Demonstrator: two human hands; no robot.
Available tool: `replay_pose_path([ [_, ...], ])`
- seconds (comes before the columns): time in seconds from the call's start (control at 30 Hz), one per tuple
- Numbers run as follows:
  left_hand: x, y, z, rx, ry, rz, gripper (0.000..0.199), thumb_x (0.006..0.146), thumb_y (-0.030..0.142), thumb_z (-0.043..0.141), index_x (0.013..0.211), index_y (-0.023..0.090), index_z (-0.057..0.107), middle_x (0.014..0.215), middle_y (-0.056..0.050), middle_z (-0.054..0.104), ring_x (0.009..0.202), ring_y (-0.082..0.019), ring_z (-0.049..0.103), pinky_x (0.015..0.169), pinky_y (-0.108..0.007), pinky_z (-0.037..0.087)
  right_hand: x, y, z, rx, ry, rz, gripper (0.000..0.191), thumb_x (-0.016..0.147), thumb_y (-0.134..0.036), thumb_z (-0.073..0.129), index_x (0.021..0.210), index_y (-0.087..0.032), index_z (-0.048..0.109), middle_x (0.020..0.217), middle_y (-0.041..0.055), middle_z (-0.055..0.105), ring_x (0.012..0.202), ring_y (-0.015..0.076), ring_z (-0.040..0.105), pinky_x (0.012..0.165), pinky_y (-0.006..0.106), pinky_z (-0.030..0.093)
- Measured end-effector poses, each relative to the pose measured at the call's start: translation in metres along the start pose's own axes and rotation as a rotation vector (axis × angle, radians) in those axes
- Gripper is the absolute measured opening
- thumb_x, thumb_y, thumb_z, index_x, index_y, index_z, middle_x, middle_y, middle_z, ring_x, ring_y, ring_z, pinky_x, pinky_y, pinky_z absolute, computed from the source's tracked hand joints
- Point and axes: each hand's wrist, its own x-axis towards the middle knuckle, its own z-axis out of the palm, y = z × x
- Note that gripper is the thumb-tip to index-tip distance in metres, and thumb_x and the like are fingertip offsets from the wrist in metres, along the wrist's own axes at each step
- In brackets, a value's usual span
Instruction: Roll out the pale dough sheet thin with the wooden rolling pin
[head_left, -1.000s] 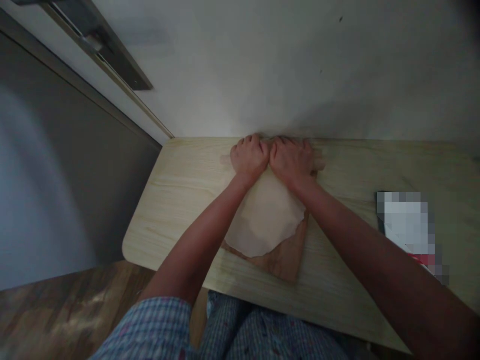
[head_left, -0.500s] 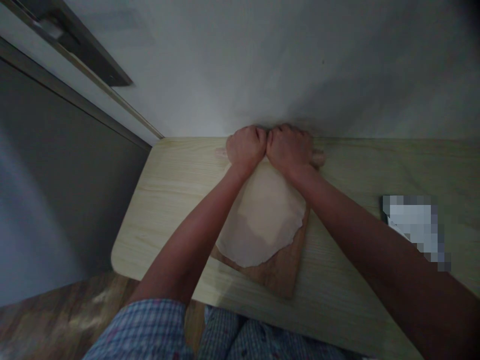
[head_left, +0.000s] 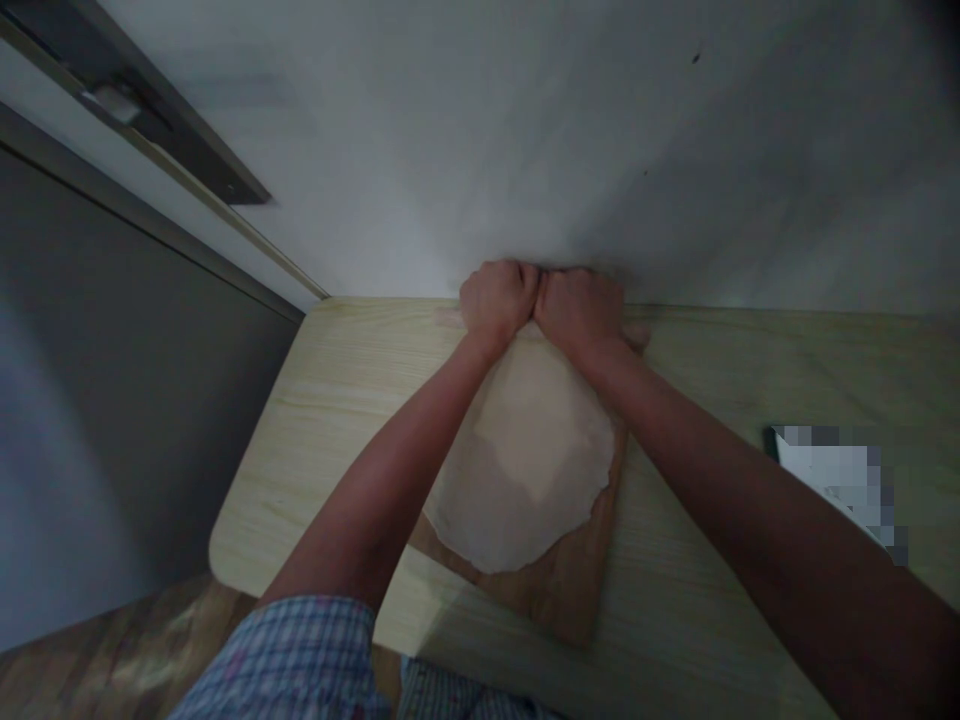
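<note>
Side by side at the far end of the board, my left hand [head_left: 499,300] and my right hand [head_left: 581,310] are both closed around a wooden rolling pin [head_left: 638,337]. Only the pin's two ends show; its middle is hidden beneath my fists. A flat, thin sheet of dough [head_left: 525,460] with an uneven edge stretches from the pin towards me. Under the dough lies a brown wooden board [head_left: 570,590], its near corner bare.
The board rests on a pale wooden table [head_left: 300,430] that meets a light wall [head_left: 450,150] just beyond my hands. A pixelated flat item [head_left: 832,480] lies to the right, partly behind my forearm. A door with a metal handle plate [head_left: 180,130] stands at left.
The view has tilted up slightly, so the table and board sit lower in the picture. Both hands still grip the rolling pin at the dough's far edge.
</note>
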Motion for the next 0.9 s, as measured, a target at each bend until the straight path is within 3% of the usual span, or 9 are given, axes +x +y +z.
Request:
replay_pose_path([
  [0.37,-0.005,-0.002,0.002,-0.003,0.051,0.045,0.051,0.087,0.037,0.018,0.087,0.016,0.064,0.085,-0.011,0.065,0.078,-0.021,0.059,0.068,-0.032,0.041,0.0,0.001,0.003,0.0,-0.032,0.021,0.045,0.085,-0.026,0.025,0.08,-0.014,0.068,0.075,0.0149,0.066,0.067,0.0236,0.061,0.058,0.034,0.042],
  [0.53,-0.037,-0.008,0.001,0.016,0.122,0.073,0.038,0.086,0.029,0.024,0.088,0.016,0.06,0.089,-0.009,0.063,0.084,-0.021,0.057,0.074,-0.032,0.04,-0.03,-0.005,0.002,0.02,-0.019,0.007,0.041,0.085,-0.025,0.025,0.087,-0.015,0.065,0.09,0.0128,0.064,0.078,0.0224,0.058,0.061,0.032,0.04],
  [0.63,-0.06,-0.012,-0.001,0.03,0.157,0.089,0.034,0.086,0.028,0.026,0.095,0.015,0.056,0.098,-0.009,0.061,0.096,-0.021,0.053,0.083,-0.035,0.036,-0.053,-0.01,0.001,0.038,0.037,-0.035,0.04,0.086,-0.025,0.024,0.091,-0.013,0.063,0.095,0.0125,0.063,0.087,0.0224,0.055,0.072,0.034,0.038],
  [0.77,-0.089,-0.018,-0.004,0.035,0.17,0.123,0.038,0.087,0.028,0.024,0.114,0.017,0.048,0.122,-0.008,0.05,0.116,-0.022,0.039,0.094,-0.038,0.028,-0.08,-0.014,0.001,0.059,0.128,-0.096,0.039,0.087,-0.026,0.026,0.103,-0.012,0.058,0.112,0.0124,0.057,0.107,0.0241,0.044,0.091,0.039,0.026],
  [0.9,-0.111,-0.025,-0.005,0.042,0.157,0.151,0.043,0.088,0.031,0.02,0.117,0.016,0.047,0.128,-0.008,0.045,0.121,-0.022,0.033,0.1,-0.04,0.02,-0.1,-0.014,0.004,0.087,0.144,-0.124,0.042,0.089,-0.029,0.023,0.117,-0.013,0.05,0.127,0.0086,0.047,0.119,0.0231,0.035,0.096,0.041,0.02],
])
